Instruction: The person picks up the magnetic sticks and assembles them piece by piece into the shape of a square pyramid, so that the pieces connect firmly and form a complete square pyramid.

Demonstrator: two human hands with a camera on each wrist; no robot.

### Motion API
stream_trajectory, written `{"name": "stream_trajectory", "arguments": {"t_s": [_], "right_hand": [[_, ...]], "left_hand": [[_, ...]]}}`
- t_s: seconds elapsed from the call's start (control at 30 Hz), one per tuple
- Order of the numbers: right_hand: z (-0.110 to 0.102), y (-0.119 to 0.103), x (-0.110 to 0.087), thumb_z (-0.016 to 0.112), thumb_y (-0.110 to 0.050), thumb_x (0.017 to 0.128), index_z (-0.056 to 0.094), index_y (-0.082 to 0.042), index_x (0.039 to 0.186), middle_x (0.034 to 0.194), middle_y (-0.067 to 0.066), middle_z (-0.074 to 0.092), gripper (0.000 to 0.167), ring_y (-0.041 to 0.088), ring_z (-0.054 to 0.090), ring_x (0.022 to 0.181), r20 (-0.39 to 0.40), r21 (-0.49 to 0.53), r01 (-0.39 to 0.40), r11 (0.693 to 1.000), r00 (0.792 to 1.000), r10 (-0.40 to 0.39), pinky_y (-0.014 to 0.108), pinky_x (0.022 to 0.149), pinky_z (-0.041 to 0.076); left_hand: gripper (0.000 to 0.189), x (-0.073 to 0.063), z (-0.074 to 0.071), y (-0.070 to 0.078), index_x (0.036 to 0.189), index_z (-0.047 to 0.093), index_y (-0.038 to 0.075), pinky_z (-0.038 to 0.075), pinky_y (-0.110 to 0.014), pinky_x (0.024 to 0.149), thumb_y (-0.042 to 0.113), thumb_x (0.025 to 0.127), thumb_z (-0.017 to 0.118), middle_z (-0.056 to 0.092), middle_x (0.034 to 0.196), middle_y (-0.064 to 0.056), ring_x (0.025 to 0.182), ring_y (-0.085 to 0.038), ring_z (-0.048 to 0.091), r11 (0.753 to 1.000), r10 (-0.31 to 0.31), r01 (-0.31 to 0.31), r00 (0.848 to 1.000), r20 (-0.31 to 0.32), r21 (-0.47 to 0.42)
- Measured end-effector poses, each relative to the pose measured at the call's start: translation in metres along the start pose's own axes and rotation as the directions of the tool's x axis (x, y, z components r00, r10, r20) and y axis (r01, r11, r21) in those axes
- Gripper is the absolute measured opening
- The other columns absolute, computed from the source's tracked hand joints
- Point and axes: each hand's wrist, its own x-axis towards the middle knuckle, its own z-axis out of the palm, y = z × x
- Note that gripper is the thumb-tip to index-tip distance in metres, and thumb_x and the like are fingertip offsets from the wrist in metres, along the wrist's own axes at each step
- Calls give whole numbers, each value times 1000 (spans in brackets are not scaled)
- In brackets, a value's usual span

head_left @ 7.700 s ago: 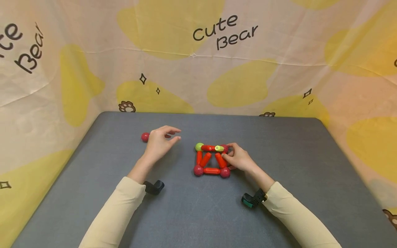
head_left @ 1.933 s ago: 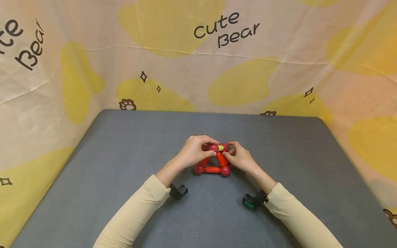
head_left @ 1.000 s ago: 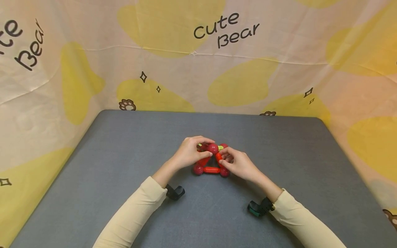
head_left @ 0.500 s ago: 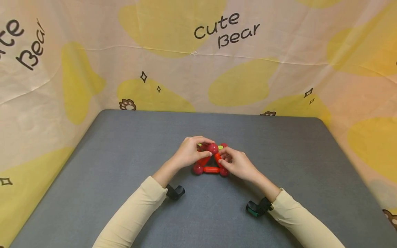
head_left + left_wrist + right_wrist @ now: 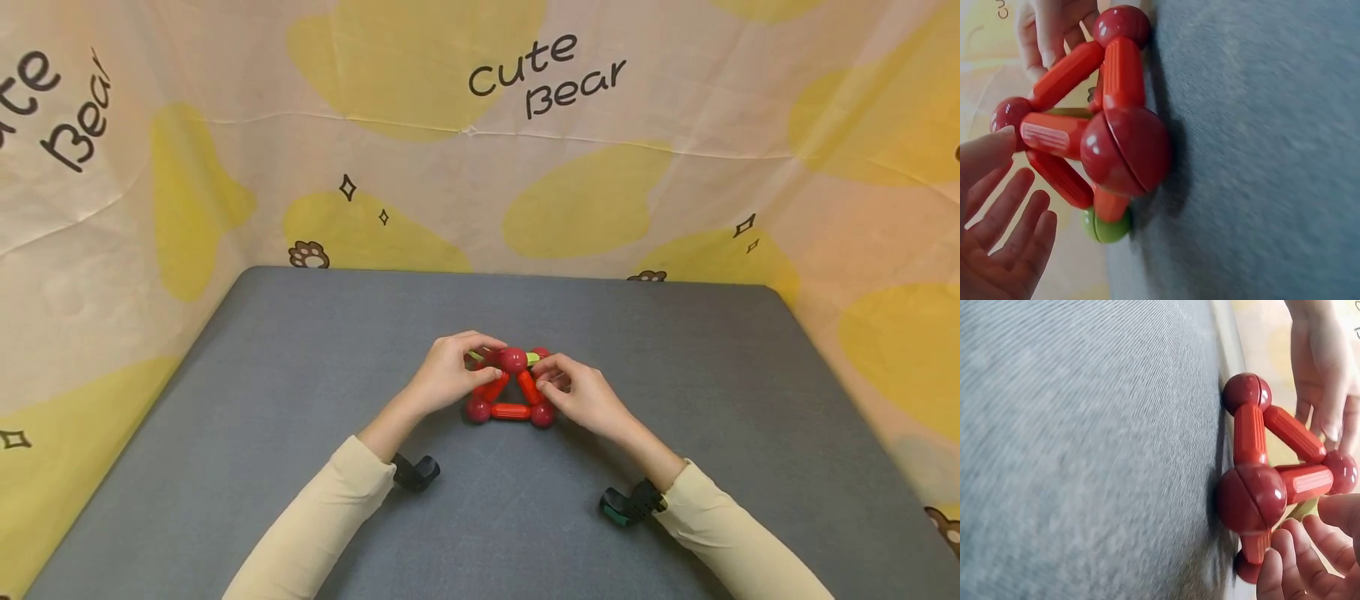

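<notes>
A pyramid of magnetic rods and balls stands on the table. Its crimson top ball (image 5: pixel 513 360) sits on slanted red rods (image 5: pixel 527 387) and yellow-green ones (image 5: pixel 1302 510). Crimson balls (image 5: pixel 478 409) and a light green ball (image 5: pixel 1110 225) mark base corners, with a red rod (image 5: pixel 512 412) along the near side. My left hand (image 5: pixel 450 373) is at the top's left; its thumb is at the top ball and its other fingers are spread loosely. My right hand (image 5: pixel 585 397) is beside the right slope, fingers loosely bent, with nothing visibly pinched. The pyramid's far side is partly hidden.
The grey table (image 5: pixel 300 333) extends around the pyramid. A patterned cloth (image 5: pixel 420 167) rises behind the table and at its sides. Black wrist devices (image 5: pixel 417 473) are worn on both wrists.
The loose ball and rod at the left became the pyramid's top, brought by my left hand. My right hand moved from the back right ball to the near slope. Both hands have just loosened slightly.
</notes>
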Motion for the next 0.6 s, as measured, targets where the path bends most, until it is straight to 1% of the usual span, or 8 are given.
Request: {"name": "stream_trajectory", "arguments": {"t_s": [0.13,0.2,0.27,0.37,0.5,0.6], "right_hand": [[-3,5,-2,64,-10,85,61,-8,104,92,3,66,20,14,62,74,-32,5,-44,999,999,44,23,59,48],[-4,8,-2,64,-10,85,61,-7,105,90,4,66,21,13,61,69,-50,10,-74,997,996,75,23,55,47],[-4,9,-2,64,-12,85,60,-5,107,88,6,66,23,13,60,63,-58,17,-116,993,992,117,24,53,46],[-4,9,-1,63,-14,86,57,-3,111,86,8,65,28,13,60,56,-33,57,-196,979,980,198,25,52,48],[-2,8,-1,61,-16,87,53,-2,116,87,10,65,33,16,63,61,29,127,-298,946,954,297,28,56,53],[1,8,0,61,-17,87,51,-2,118,89,10,66,35,15,63,62,72,148,-350,925,936,343,29,55,54]], "left_hand": [[27,-8,-4,-6,103,69,10,53,-28,72,8,76,72,68,99,-4,82,-16,66,998,-52,51,998,-20,-25],[26,-14,-5,-9,101,69,9,53,-26,70,8,76,72,68,98,-6,79,-14,65,996,-86,86,996,-28,-23],[26,-18,-6,-13,101,68,8,53,-25,67,9,75,72,68,98,-6,78,-14,66,991,-133,132,991,-35,-17],[25,-23,-7,-17,100,69,9,52,-25,64,12,75,72,69,97,-5,76,-13,66,976,-216,216,975,-45,-12],[26,-26,-4,-18,101,69,8,52,-26,63,13,76,74,70,94,-4,74,-12,68,951,-309,308,950,-30,-37],[27,-28,0,-20,102,68,8,51,-25,61,15,76,73,70,89,-3,68,-10,66,932,-360,359,933,-15,-50]]}}
